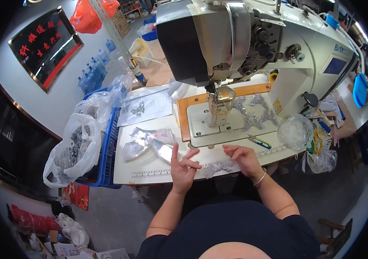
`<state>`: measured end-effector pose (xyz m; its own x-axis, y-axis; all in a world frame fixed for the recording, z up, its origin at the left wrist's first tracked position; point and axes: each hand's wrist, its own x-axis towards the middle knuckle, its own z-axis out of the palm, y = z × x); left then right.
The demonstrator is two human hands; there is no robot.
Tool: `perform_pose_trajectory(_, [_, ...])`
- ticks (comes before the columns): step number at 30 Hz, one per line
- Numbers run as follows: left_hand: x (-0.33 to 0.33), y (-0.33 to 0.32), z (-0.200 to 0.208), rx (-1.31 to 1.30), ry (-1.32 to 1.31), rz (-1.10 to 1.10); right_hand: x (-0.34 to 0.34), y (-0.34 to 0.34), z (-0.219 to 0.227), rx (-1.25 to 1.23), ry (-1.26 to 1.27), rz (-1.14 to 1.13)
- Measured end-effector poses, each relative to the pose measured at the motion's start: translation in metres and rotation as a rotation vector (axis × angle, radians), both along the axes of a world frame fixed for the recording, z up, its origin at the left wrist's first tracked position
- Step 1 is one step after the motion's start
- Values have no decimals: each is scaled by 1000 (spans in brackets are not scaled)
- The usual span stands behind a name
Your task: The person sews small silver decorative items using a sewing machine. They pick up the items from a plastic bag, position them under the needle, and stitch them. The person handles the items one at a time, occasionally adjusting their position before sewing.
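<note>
My left hand (184,171) hovers over the front edge of the sewing table, its index finger raised and the others spread, with nothing visible in it. To its right, my right hand (246,160) has loosely bent fingers and appears to hold nothing. A small pale, frilly piece (218,167) lies on the tabletop between them. Just beyond my left hand are shiny, clear-and-silver curved pieces (151,144). The sewing machine's needle area (219,101) stands ahead of both hands. Thread snips (259,141) with a dark handle lie beyond my right hand.
Glittery silver pieces (255,113) rest on the machine bed at right. A patterned sheet (145,108) holds small silvery bits. At left, a blue crate (111,138) carries a white plastic bag (74,149). Clear plastic bundles (296,131) and scissors (318,141) sit at the right edge.
</note>
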<state>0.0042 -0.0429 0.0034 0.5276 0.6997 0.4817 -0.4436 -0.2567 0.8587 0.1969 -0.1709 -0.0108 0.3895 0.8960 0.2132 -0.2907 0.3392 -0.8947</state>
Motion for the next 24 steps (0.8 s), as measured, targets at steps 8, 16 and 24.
perform_pose_trajectory(8, [-4, 21, -10, 699, 545, -120, 26, -5, 8, -105, -1229, -147])
perform_pose_trajectory(16, [-2, 19, -6, 824, 622, -128, 71, -36, 3, -242, -1334, -481])
perform_pose_trajectory(24, [20, 7, 1, 734, 701, 77, 75, -48, 0, -350, -1396, -672])
